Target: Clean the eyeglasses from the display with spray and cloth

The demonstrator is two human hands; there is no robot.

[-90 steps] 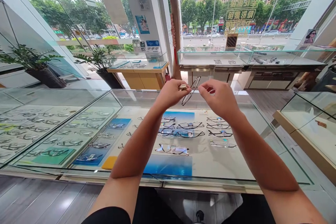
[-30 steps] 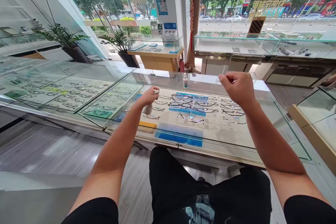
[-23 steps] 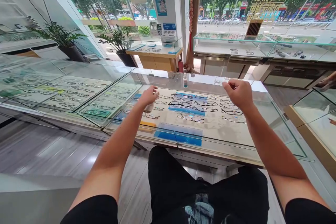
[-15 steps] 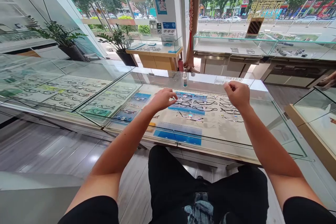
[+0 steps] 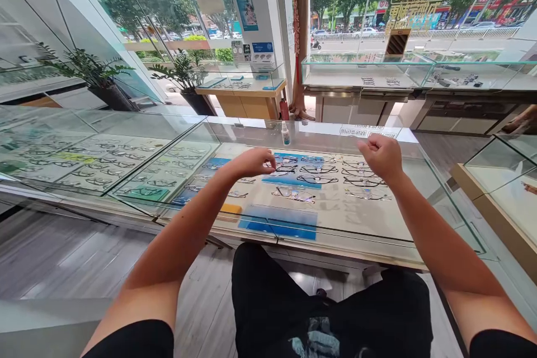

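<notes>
My left hand [image 5: 253, 162] is raised over the glass counter [image 5: 235, 130], its fingers curled in towards the thumb. Whatever it holds, if anything, is too small or hidden to make out. Several eyeglasses [image 5: 319, 170] lie in rows under the glass, partly on a blue sheet [image 5: 309, 179], between my hands. My right hand [image 5: 382, 158] is a loose fist above the right-hand column of eyeglasses [image 5: 364, 181]; its inside is hidden. A small white spray bottle [image 5: 285, 133] stands upright on the counter top, beyond my left hand and apart from it.
More glass cases with eyeglasses [image 5: 94, 165] run off to the left. Another blue sheet [image 5: 293, 225] and a yellow item [image 5: 231, 209] are near the front edge. Potted plants [image 5: 111, 86] stand behind, and another display case [image 5: 499, 179] is at the right.
My left hand has shifted slightly left and its fingers are more curled. The right hand stays a fist in nearly the same place. The view has moved a little.
</notes>
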